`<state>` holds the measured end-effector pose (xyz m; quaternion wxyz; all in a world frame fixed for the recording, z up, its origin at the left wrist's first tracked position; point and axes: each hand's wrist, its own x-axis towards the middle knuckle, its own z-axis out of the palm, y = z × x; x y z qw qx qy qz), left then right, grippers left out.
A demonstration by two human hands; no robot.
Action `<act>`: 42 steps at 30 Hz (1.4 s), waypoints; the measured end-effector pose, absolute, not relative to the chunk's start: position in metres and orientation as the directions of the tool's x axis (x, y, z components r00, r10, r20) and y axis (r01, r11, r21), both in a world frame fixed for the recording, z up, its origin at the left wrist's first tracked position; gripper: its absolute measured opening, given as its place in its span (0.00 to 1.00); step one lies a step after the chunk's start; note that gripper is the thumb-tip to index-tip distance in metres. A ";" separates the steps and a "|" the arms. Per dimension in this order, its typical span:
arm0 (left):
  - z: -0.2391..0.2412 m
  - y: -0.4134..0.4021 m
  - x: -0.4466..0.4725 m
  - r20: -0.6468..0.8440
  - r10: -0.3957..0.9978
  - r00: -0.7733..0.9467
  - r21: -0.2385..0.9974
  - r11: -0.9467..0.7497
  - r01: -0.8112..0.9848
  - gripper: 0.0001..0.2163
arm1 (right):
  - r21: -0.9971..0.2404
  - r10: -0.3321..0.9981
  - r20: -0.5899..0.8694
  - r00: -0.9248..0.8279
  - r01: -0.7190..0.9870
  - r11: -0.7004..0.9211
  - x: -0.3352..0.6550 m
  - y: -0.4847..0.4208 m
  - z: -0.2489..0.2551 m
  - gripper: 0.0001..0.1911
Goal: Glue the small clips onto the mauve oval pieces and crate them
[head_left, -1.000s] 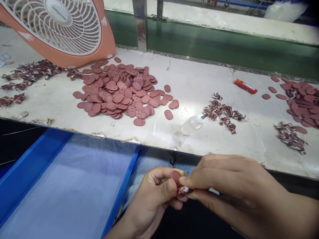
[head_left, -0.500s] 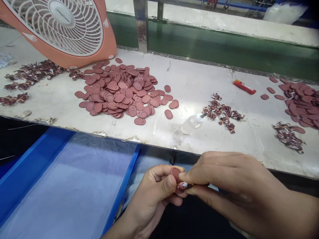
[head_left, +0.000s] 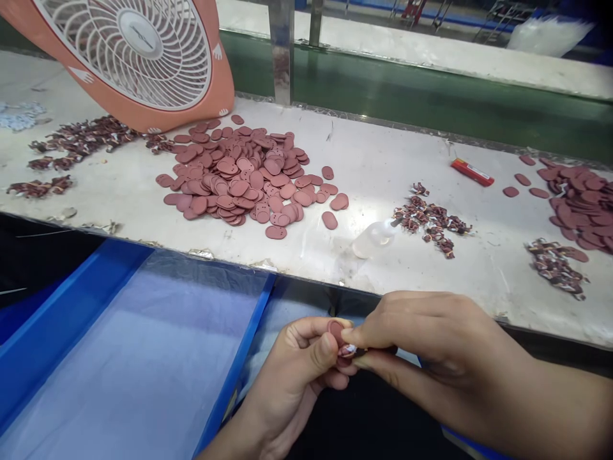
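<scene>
Below the table's front edge, my left hand (head_left: 297, 374) pinches a small reddish-brown oval piece (head_left: 336, 331) between thumb and fingers. My right hand (head_left: 426, 348) meets it from the right, fingertips closed on a small patterned bit (head_left: 348, 350) pressed against the oval piece. A large heap of the same oval pieces (head_left: 244, 176) lies on the white table (head_left: 383, 166) above my hands. A clear squeeze bottle (head_left: 373, 238) lies on its side near the table edge.
Piles of small patterned bits (head_left: 431, 222) lie right of the bottle, with more at far left (head_left: 76, 137) and far right (head_left: 555, 265). Another oval heap (head_left: 582, 198), a red lighter (head_left: 472, 171), an orange fan (head_left: 143, 54) and a blue bin (head_left: 134, 358) are nearby.
Both hands have stayed pinched together on the oval piece, shifting slightly upward in view as the camera tilted; the table items are unmoved.
</scene>
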<state>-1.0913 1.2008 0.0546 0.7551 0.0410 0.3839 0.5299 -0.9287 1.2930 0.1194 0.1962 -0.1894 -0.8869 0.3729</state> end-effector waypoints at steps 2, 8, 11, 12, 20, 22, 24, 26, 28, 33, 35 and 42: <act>0.053 1.201 -1.092 -0.534 0.833 0.145 0.470 0.435 -0.768 0.12 | -0.729 0.489 0.216 -0.845 0.194 0.656 -0.930 1.292 0.118 0.05; 0.051 1.201 -1.096 -0.494 0.852 0.173 0.480 0.433 -0.763 0.13 | -0.723 0.479 0.239 -0.845 0.174 0.668 -0.933 1.292 0.118 0.08; 0.048 1.201 -1.099 -0.469 0.862 0.191 0.474 0.428 -0.770 0.13 | -0.718 0.476 0.231 -0.849 0.181 0.672 -0.931 1.293 0.122 0.11; 0.046 1.201 -1.100 -0.465 0.863 0.198 0.469 0.430 -0.771 0.13 | -0.711 0.479 0.244 -0.843 0.180 0.680 -0.930 1.293 0.123 0.12; 0.036 1.203 -1.107 -0.412 0.874 0.259 0.423 0.435 -0.795 0.13 | -0.816 0.591 0.175 -0.787 0.221 0.535 -0.930 1.290 0.111 0.11; 0.036 1.204 -1.108 -0.387 0.882 0.267 0.424 0.428 -0.799 0.13 | -0.836 0.600 0.150 -0.786 0.223 0.501 -0.932 1.289 0.106 0.10; 0.037 1.205 -1.108 -0.375 0.886 0.274 0.427 0.427 -0.797 0.13 | -0.855 0.609 0.145 -0.780 0.211 0.474 -0.934 1.289 0.103 0.10; 0.038 1.206 -1.108 -0.367 0.887 0.281 0.429 0.429 -0.794 0.14 | -0.874 0.615 0.127 -0.778 0.205 0.440 -0.935 1.289 0.101 0.10; 0.039 1.207 -1.109 -0.356 0.890 0.284 0.432 0.426 -0.795 0.13 | -0.889 0.619 0.093 -0.780 0.216 0.404 -0.936 1.289 0.101 0.09; 0.037 1.209 -1.112 -0.353 0.888 0.294 0.476 0.441 -0.761 0.20 | -0.905 0.660 0.159 -0.734 0.159 0.394 -0.942 1.287 0.097 0.08; 0.036 1.206 -1.114 -0.409 0.888 0.212 0.522 0.418 -0.744 0.26 | -0.862 0.687 0.279 -0.671 0.141 0.487 -0.948 1.284 0.093 0.09; 0.037 1.180 -1.117 -0.387 0.798 -0.462 0.858 0.129 -0.497 0.15 | -0.518 0.568 0.644 -0.512 0.255 0.817 -0.981 1.266 0.055 0.09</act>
